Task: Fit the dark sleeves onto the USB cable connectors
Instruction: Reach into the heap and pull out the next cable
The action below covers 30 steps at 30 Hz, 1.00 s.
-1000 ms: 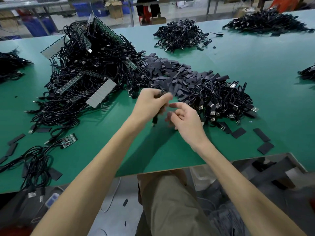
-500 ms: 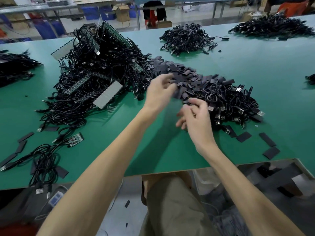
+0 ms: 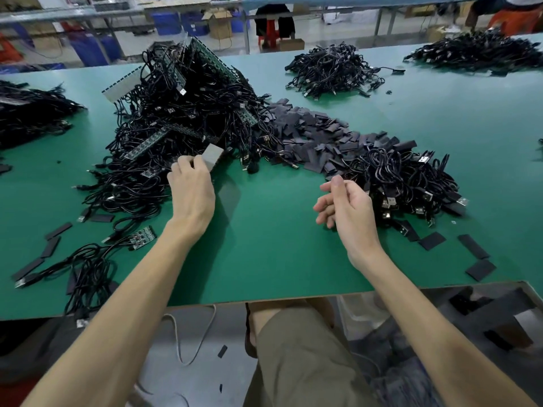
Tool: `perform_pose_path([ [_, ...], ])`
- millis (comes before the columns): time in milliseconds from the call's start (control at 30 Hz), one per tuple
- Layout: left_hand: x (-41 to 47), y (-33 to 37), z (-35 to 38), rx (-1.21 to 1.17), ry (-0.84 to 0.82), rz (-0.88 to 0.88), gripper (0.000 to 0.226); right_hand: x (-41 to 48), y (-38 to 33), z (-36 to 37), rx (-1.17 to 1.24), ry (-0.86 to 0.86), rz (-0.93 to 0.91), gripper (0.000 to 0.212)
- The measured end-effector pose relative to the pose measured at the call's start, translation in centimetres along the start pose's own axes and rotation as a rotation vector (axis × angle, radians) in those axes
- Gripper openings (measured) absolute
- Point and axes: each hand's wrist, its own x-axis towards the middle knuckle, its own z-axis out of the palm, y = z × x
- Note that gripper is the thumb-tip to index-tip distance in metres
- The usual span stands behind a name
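Head view, left hand [image 3: 191, 198] seemingly pinching grey strip [image 3: 212, 156], right hand [image 3: 348, 208] loosely curled, empty.

You're on a factory assembly floor: long green counter [image 3: 279, 259] heaped with black USB cables [image 3: 332, 69], loose dark sleeves [image 3: 311, 133], circuit-board strips [image 3: 145, 146]. Far side: blue crates [image 3: 167, 22], a cardboard box [image 3: 219, 23].

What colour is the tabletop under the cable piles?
The tabletop is green, shown best in the head view.
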Motion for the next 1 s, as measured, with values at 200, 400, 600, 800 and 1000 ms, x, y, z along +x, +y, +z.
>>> perform_pose_path([
  [200, -0.2, 0.5, -0.8, 0.022, -0.019, 0.021, 0.025, -0.1, -0.1, 0.1, -0.060, -0.031, 0.001, 0.034],
  [400, 0.2, 0.0, -2.1, -0.063, 0.031, 0.012, 0.018, -0.1, -0.1, 0.1, -0.095, -0.035, -0.001, 0.034],
  [600, -3.1, 2.2, -3.5, -0.135, 0.034, 0.038, 0.020, 0.0, -0.2, 0.2, -0.117, -0.062, -0.005, 0.034],
  [800, -9.6, 10.4, -3.5, -0.270, -0.051, 0.208, 0.021, -0.1, -0.3, 0.3, -0.189, -0.131, -0.041, 0.042],
  [1000, -10.6, 14.5, -2.3, -0.267, -0.167, 0.369, 0.044, -0.1, -0.5, -0.4, -0.216, -0.012, -0.028, 0.052],
])
